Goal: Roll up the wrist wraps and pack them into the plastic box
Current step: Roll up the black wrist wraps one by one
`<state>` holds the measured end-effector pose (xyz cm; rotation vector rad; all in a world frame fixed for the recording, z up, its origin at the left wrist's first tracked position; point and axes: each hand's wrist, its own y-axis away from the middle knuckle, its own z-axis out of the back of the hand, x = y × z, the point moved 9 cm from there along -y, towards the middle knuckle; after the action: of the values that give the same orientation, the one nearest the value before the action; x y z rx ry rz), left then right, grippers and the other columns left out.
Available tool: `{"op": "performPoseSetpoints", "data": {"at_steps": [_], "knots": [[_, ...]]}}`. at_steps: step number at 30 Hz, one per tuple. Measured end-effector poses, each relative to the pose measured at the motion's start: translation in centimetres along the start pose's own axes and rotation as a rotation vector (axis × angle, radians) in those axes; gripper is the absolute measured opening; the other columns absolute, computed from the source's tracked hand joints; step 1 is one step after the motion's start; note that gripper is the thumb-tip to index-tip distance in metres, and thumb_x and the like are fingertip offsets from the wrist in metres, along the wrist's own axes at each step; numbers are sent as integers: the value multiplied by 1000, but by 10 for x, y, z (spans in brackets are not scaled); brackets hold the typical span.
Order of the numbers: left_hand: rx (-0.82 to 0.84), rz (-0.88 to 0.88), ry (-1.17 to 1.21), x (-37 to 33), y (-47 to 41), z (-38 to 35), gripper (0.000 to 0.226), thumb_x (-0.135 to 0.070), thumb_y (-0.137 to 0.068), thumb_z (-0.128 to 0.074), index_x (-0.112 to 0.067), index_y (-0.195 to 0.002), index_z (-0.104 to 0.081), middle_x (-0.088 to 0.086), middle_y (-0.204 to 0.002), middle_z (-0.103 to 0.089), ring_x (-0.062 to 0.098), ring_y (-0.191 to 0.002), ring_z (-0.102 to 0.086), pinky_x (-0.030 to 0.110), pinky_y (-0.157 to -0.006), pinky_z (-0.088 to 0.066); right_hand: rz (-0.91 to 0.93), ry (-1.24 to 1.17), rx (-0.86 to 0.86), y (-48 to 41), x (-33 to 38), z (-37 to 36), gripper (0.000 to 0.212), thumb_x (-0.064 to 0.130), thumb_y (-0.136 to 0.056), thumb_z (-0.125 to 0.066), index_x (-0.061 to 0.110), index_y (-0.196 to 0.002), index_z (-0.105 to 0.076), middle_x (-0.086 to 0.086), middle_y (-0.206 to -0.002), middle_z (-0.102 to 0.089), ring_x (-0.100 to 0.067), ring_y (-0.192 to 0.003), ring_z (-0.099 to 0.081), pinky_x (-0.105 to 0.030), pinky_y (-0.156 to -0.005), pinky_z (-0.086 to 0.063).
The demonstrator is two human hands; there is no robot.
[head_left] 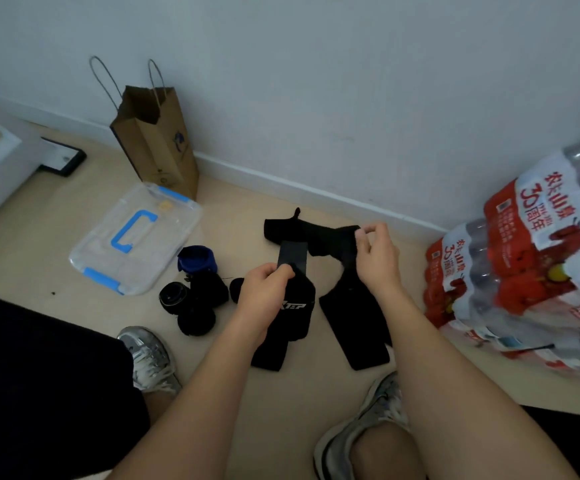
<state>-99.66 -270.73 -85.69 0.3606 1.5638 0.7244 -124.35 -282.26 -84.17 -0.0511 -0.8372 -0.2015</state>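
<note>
The left hand [264, 292] curls round a soft black fabric wrist wrap [299, 313] at centre frame. The wrap carries white letters reading "TEP", the start hidden by the fingers, and a smooth grey strip [292, 254] rises from the grip. The right hand [376, 261], right of centre, pinches the end of a second black wrap [354, 323] between thumb and fingertips, and its long flat tail hangs toward the beige floor [56, 237].

A clear plastic box [163, 233] with a blue handle and blue latches lies at centre left. Just beside it sit tightly rolled black wraps [195, 320] and a blue-and-black roll [196, 259].

A creased brown paper bag [163, 150] stands at upper left. At right are shrink-wrapped packs of water bottles [531, 258], with red-and-white labels showing "30" and Chinese characters.
</note>
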Motion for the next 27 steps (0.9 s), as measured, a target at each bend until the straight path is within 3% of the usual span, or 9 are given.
{"op": "performPoseSetpoints", "data": {"at_steps": [3,5,7,9,13,17,21,24,27], "knots": [[15,-54,-69,-17,11,-2,19,-32,-96,-61,-17,-99,-71,5,-88,-66,18,-77,-65,31,-66,-52,-108,-242,-39,-1,13,19,29,43,-103,-70,26,-125,-59,10,-97,-64,-15,-92,-67,-17,-74,-48],[22,-93,-92,-27,16,-3,23,-33,-96,-60,-14,-102,-72,6,-89,-65,20,-81,-64,34,-70,-50,-155,-395,97,-4,21,19,38,38,-97,-80,36,-131,-61,3,-107,-71,-14,-96,-75,-24,-85,-59],[28,-123,-104,-35,22,-4,26,-32,-97,-59,-8,-99,-70,7,-90,-66,22,-85,-64,35,-73,-50,-198,-511,257,-2,27,13,38,23,-99,-80,36,-131,-64,-8,-119,-75,-20,-95,-82,-34,-82,-66],[33,-135,-107,-37,26,-4,32,-31,-97,-59,-2,-105,-71,8,-91,-69,22,-86,-66,36,-74,-52,-207,-571,313,3,29,11,29,13,-105,-70,32,-125,-61,-17,-128,-69,-34,-87,-83,-43,-73,-67],[29,-145,-125,-33,32,-5,35,-31,-98,-59,0,-110,-70,7,-91,-67,22,-85,-65,36,-77,-51,-186,-497,264,16,16,16,27,12,-110,-56,39,-111,-50,-22,-126,-62,-46,-71,-79,-49,-60,-65],[32,-132,-131,-29,34,-4,32,-32,-98,-60,-4,-110,-71,7,-91,-72,20,-81,-69,33,-71,-55,-207,-351,134,23,-2,32,30,12,-110,-57,41,-121,-53,-17,-117,-68,-32,-63,-79,-39,-55,-65],[10,-133,-151,-31,33,-1,29,-33,-98,-60,-9,-108,-72,4,-91,-74,15,-77,-69,25,-58,-53,-206,-230,72,23,-10,45,40,11,-106,-67,33,-139,-65,-11,-95,-75,-17,-52,-72,-40,-57,-66],[0,-140,-158,-32,33,-2,28,-32,-99,-59,-8,-110,-71,2,-88,-71,14,-75,-67,20,-49,-52,-273,-351,22,20,-19,52,69,7,-98,-77,29,-158,-51,-1,-128,-63,-19,-55,-71,-33,-57,-62],[2,-146,-144,-33,32,-6,30,-30,-99,-59,-4,-111,-70,4,-87,-70,16,-74,-67,17,-45,-53,-485,-657,79,24,-33,43,85,-8,-88,-80,13,-162,-43,-20,-133,-66,-24,-74,-75,-37,-70,-64]]}}
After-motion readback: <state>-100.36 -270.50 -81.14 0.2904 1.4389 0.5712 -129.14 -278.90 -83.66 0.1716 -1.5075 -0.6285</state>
